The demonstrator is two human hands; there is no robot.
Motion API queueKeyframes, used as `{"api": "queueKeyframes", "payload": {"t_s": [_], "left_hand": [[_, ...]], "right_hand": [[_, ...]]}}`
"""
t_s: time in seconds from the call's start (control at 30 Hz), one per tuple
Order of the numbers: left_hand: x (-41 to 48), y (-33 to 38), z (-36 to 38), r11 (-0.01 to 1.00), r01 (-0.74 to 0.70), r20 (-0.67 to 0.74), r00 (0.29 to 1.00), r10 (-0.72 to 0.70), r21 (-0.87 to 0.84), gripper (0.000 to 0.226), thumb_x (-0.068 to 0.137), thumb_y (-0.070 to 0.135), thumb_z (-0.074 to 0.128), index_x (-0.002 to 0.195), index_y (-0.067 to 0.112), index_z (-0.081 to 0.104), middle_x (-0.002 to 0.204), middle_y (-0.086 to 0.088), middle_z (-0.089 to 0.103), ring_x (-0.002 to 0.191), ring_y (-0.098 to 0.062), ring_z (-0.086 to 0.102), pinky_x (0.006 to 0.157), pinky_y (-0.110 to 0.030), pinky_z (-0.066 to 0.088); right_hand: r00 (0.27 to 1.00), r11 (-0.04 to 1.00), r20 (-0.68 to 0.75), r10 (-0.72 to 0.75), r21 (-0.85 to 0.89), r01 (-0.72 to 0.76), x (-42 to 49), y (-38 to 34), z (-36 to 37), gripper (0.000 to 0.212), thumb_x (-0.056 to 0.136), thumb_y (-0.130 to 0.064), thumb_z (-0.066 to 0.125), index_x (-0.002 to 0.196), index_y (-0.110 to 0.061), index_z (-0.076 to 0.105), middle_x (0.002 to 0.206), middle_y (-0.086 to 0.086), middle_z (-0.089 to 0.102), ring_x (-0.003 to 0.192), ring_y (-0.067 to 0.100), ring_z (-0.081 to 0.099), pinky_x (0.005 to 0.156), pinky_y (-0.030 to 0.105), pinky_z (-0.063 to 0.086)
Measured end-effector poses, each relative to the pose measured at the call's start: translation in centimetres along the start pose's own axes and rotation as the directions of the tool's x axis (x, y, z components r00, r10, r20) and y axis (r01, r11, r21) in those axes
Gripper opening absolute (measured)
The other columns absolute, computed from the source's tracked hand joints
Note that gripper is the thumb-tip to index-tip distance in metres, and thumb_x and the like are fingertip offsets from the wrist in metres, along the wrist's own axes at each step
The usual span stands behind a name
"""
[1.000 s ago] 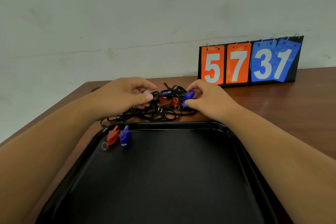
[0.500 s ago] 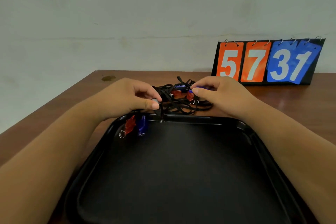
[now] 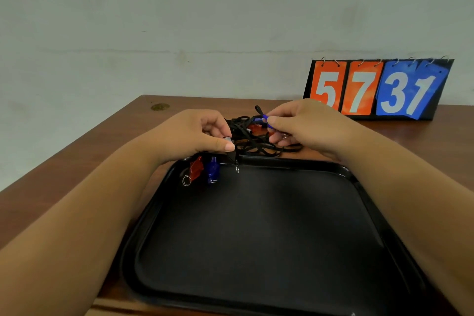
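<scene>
Both forearms stretch over the black tray [image 3: 256,226] — left hand [image 3: 200,133] pinches a small silver clip [image 3: 227,139], thumb against forefinger; right hand [image 3: 305,126] pinches a blue whistle [image 3: 265,118] (mostly hidden). Between them, the tangle of black lanyards [image 3: 252,142] lies just past the tray's far rim.

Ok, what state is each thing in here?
left hand: pinches a small grey piece of the tangle.
right hand: pinches a blue piece.
black cords: tangled, on the table beyond the tray.
red whistle: lying in the tray's far left corner.
blue whistle: lying beside it.
score cards: upright, showing 5731.
</scene>
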State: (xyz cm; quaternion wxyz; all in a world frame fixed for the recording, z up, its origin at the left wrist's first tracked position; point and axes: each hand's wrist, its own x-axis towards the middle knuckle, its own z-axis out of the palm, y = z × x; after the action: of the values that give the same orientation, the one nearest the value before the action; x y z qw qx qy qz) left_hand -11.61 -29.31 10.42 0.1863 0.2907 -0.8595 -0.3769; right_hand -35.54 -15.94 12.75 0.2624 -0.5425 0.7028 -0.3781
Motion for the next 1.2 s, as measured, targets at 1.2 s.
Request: {"api": "queueKeyframes", "payload": {"t_s": [1.2], "left_hand": [[0.8,-0.3,0.2,0.950,0.008,0.120,0.992,-0.048,0.313,0.017,0.080,0.050,0.090,0.092,0.039,0.085,0.095,0.016,0.076,0.084,0.005,0.067,0.076,-0.024,0.045]], "right_hand": [[0.984,0.936,0.164,-0.065,-0.331,0.117,-0.6,1.6,5.7,0.020,0.100,-0.046,0.073,0.117,-0.036,0.067,0.084,-0.007,0.080,0.072,0.007,0.076,0.072,0.027,0.064]]}}
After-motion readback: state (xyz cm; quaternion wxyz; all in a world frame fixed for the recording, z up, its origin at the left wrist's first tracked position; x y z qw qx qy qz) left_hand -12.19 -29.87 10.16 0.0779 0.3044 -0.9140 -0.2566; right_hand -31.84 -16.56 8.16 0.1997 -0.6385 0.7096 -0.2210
